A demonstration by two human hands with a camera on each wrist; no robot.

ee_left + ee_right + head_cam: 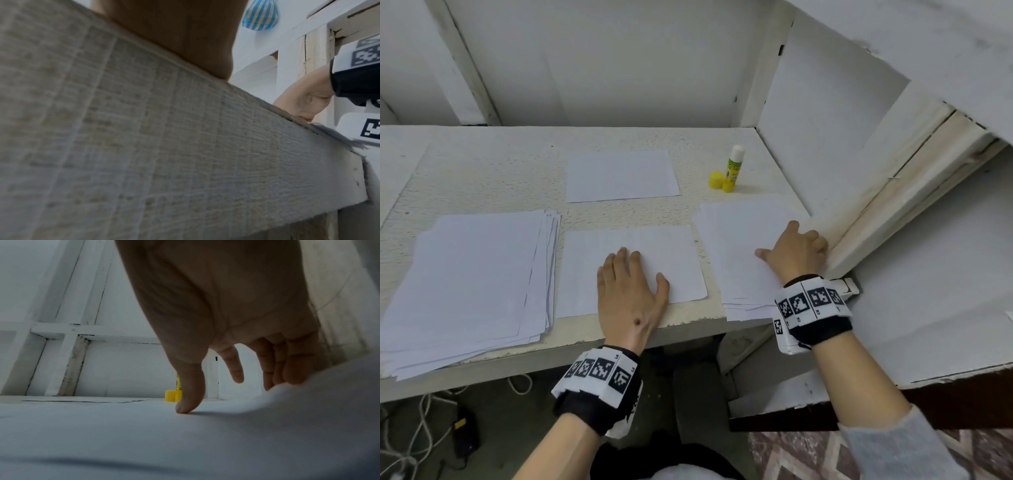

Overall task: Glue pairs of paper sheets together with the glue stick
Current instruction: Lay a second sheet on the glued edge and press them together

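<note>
My left hand (631,291) lies flat, fingers straight, on a single white sheet (674,253) in the middle near the table's front edge. My right hand (791,248) is on the right paper stack (729,233). Its thumb presses the top sheet (144,426) while its curled fingers (292,369) push up that sheet's right edge into a hump (318,394) that hides the fingertips. The glue stick (732,166) stands upright and uncapped at the back right, with its yellow cap (715,180) beside it. In the right wrist view the cap (169,395) shows behind the thumb.
A thicker, fanned paper stack (472,281) fills the left of the table (482,171). One sheet (623,176) lies at the back middle. A white wooden frame (876,205) walls in the right side beside my right hand. Cables (414,428) lie on the floor below.
</note>
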